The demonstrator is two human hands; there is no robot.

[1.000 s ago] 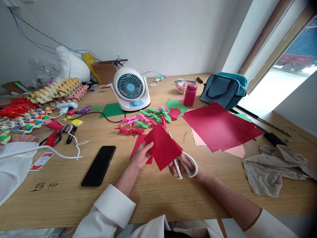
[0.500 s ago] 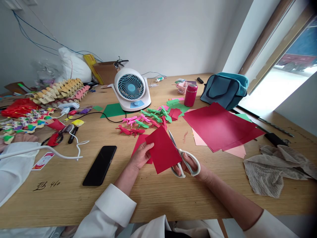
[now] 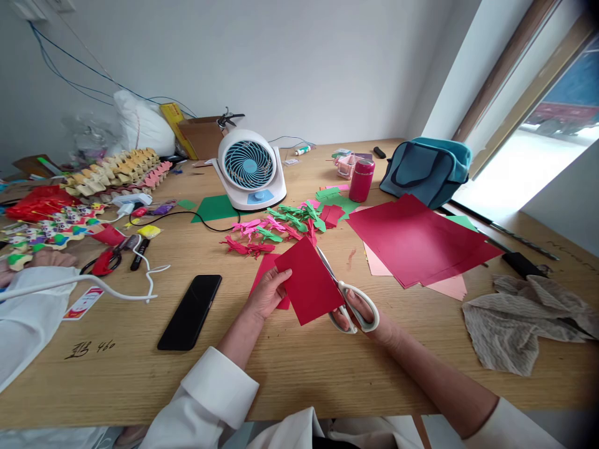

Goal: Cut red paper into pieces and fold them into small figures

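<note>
Now the left hand (image 3: 267, 293) pinches red paper (image 3: 309, 280) and the right hand (image 3: 359, 307) holds scissors (image 3: 345, 290) at the paper's right edge, where no flap shows anymore, so this side looks straight.

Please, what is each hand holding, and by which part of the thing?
The left hand holds the red rectangular paper by its left edge; the right hand holds the white-handled metal scissors by the handle loops.
</note>
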